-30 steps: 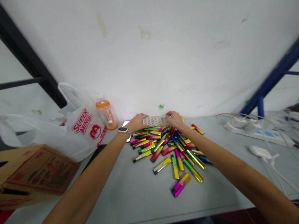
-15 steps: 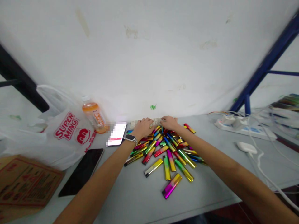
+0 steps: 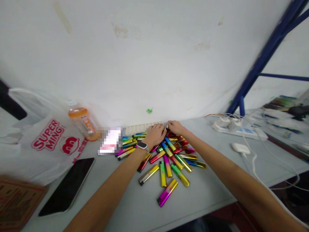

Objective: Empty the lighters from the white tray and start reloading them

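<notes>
Many shiny two-tone lighters [image 3: 166, 166] lie in a loose heap on the grey table, several of them fanned out toward me. My left hand [image 3: 156, 133], wearing a smart band [image 3: 142, 145] on its wrist, is over the back of the heap. Its fingers are curled at a gold-ended lighter [image 3: 166, 131], partly hidden. Close beside it on the right, my right hand [image 3: 175, 127] is closed, its fingertips almost meeting the left ones; what it grips is hidden. Behind the heap a cream tray with a grid of holes [image 3: 135, 129] lies along the wall, its right part covered by my left hand.
On the left are a lit phone [image 3: 109, 141], a dark phone [image 3: 67, 187], an orange drink bottle [image 3: 84, 124], a white plastic bag [image 3: 48, 151] and a cardboard box [image 3: 19, 203]. To the right, a power strip [image 3: 251, 132] and a white charger [image 3: 240, 148] trail cables.
The view has turned to the right. My left hand has shifted right across the heap toward my right hand, uncovering the tray's left part and several lighters at the left.
</notes>
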### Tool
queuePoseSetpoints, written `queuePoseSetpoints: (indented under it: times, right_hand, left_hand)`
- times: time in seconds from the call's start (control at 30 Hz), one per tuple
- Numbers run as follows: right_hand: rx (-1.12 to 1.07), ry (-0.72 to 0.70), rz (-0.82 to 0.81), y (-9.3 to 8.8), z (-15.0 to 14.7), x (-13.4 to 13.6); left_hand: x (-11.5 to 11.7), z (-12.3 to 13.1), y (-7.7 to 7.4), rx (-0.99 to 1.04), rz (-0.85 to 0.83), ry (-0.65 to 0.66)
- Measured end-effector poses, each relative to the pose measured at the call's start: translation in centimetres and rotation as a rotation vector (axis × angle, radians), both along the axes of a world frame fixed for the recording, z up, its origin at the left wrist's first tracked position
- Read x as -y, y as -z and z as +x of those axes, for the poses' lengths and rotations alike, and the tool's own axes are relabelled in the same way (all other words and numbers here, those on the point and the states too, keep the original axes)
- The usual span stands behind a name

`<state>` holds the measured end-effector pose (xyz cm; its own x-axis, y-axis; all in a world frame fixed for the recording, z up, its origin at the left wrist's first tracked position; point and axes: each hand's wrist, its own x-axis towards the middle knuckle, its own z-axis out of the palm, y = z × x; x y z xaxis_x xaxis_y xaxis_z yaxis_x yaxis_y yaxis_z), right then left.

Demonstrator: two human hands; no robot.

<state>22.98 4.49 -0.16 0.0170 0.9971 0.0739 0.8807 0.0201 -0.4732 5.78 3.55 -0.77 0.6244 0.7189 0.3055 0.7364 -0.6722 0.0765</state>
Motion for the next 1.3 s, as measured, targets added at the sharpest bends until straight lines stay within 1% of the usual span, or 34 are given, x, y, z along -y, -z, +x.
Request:
queuePoseSetpoints:
  times: [0.13, 0.2, 0.3, 0.4, 0.5, 0.57, 0.67, 0.73, 0.8, 0.87, 0.93, 1.03, 1.13, 1.2, 1.23, 1.3]
  right_hand:
    - [-0.098, -0.162, 0.075, 0.4, -1.5, 0.4]
    - [-0.125, -0.190, 0.105, 0.5, -1.7, 0.5]
    - [-0.118, -0.129, 0.162, 0.4, -0.8, 0.8]
    - [-0.065, -0.042, 0.193, 0.3, 1.5, 1.7]
    - [-0.023, -0.010, 0.130, 0.7, 3.9, 3.6]
    - [-0.031, -0.002, 0.075, 1.2, 4.9, 5.1]
    - [-0.058, -0.017, 0.064, 1.9, 5.2, 7.0]
    - [-0.057, -0.036, 0.083, 2.1, 5.0, 8.0]
    - [-0.050, -0.039, 0.087, 2.1, 4.6, 8.8]
    - [-0.051, -0.015, 0.080, 2.0, 4.2, 9.6]
    - [-0.056, -0.004, 0.074, 2.0, 3.9, 10.2]
    - [-0.035, 0.007, 0.079, 2.0, 2.9, 11.2]
    - [0.015, 0.087, 0.076, 2.1, 1.2, 12.0]
    - [0.045, 0.132, 0.073, 2.0, -0.1, 12.3]
    - [0.060, 0.141, 0.074, 2.0, -0.7, 12.4]
    - [0.089, 0.146, 0.080, 2.0, -1.8, 12.5]
  left_hand:
    - [0.4, -0.1, 0.3, -0.010, 0.007, -0.014]
    - [0.7, -0.4, 0.1, -0.011, -0.003, -0.016]
    - [1.2, -0.2, -0.4, 0.015, -0.007, -0.008]
    - [1.4, 1.3, -0.9, 0.029, -0.026, 0.016]
    - [1.4, 3.7, -0.9, -0.019, -0.102, 0.002]
    - [1.4, 5.3, -0.7, -0.055, -0.163, -0.006]
    - [1.7, 6.7, 0.0, -0.051, -0.162, 0.027]
    - [2.1, 6.9, 0.2, -0.025, -0.123, 0.050]
    - [2.8, 6.6, 0.1, -0.003, -0.100, 0.050]
    - [4.2, 5.8, -0.2, 0.025, -0.083, 0.040]
    - [6.6, 4.7, -0.4, 0.067, -0.050, 0.060]
    - [11.7, 2.6, -0.1, 0.104, -0.021, 0.126]
    - [16.3, 0.7, 0.7, 0.071, -0.082, 0.138]
    - [18.0, -0.4, 1.1, 0.041, -0.110, 0.140]
    - [18.2, -0.9, 1.2, 0.030, -0.113, 0.139]
    - [17.9, -1.8, 1.1, 0.014, -0.107, 0.155]
